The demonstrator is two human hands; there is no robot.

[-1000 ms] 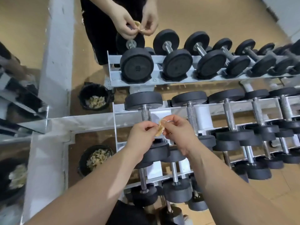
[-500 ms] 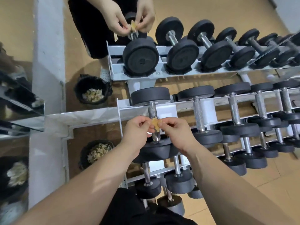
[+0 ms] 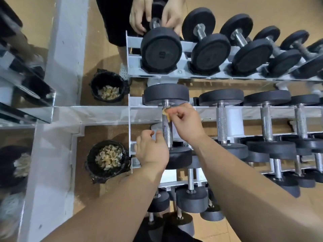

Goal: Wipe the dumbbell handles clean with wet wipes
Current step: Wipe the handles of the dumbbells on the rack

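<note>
Pinching a small crumpled yellowish wipe (image 3: pixel 166 114) between the thumb and curled fingers of the right hand (image 3: pixel 186 124). Pressing it to the right side of the dumbbell handle (image 3: pixel 167 132), up near the far end, just short of the far head.

First dumbbell (image 3: pixel 166 94) at the left end of the rack's (image 3: pixel 129 119) top tier, just inside the left end plate. Laid with its long axis front to back across the tier: one black head over the rear rail, pointing away from the person, the other at the front edge, pointing back toward them. Knurled steel handle spanning the gap between the two rails.

Left hand (image 3: pixel 152 150) low on the handle's left side, by the near head and partly covering it. Fingers loosely bent, nothing seen in them. Cannot tell whether the fingertips touch the steel.

Along the same tier to the right, more dumbbells (image 3: pixel 221 117), parallel to the first and lying the same front-to-back way.

On the floor (image 3: pixel 244 229) just off the rack's left end, a black bin (image 3: pixel 90 154) holding crumpled wipes.

Beyond the rear rail, a mirror (image 3: pixel 227 4) repeating rack, bin and both hands at the handle.
</note>
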